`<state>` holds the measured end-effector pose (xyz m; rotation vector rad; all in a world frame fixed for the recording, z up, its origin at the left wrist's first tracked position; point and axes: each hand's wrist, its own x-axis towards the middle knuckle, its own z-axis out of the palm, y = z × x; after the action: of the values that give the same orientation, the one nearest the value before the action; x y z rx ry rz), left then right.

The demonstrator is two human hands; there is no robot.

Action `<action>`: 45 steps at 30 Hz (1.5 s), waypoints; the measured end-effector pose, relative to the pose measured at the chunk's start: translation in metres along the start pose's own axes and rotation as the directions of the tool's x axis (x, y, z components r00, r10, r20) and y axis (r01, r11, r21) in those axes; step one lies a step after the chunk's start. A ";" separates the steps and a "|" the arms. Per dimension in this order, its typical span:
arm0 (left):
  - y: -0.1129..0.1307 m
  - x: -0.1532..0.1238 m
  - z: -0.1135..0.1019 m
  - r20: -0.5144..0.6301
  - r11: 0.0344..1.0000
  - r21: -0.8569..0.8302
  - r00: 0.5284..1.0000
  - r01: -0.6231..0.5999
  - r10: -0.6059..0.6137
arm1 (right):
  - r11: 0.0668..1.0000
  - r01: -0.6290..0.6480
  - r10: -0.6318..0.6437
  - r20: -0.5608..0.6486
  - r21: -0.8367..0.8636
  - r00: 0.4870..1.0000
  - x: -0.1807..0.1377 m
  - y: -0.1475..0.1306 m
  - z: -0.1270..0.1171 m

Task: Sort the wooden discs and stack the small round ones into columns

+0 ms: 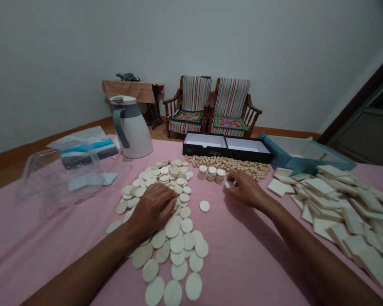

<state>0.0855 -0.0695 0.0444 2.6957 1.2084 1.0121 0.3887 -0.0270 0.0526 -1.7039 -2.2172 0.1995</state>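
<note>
A wide heap of pale round wooden discs (177, 244) covers the middle of the pink cloth. My left hand (153, 208) rests on this heap with its fingers curled in; whatever they may hold is hidden. Farther right, my right hand (244, 189) pinches a pale wooden disc (230, 185) low over the cloth. Just left of those fingertips stand three short stacks of discs (212, 173) in a row. One single disc (204, 206) lies flat between my two hands.
Small wooden beads (230, 165) lie before a black divided box (204, 151). At right, square wooden tiles (347, 208) spread beside a blue box (306, 155). A white jug (134, 131), a clear plastic tray (60, 170) and a blue-grey carton (89, 153) stand left. Two chairs (194, 102) are beyond.
</note>
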 end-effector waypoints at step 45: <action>0.000 0.000 0.000 0.014 1.000 -0.008 1.000 -0.003 0.003 | 0.998 0.036 -0.026 -0.211 0.046 0.977 0.012 0.027 0.011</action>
<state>0.0850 -0.0695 0.0445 2.6952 1.1955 0.9947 0.4066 -0.0068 0.0367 -1.5843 -2.0657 0.0617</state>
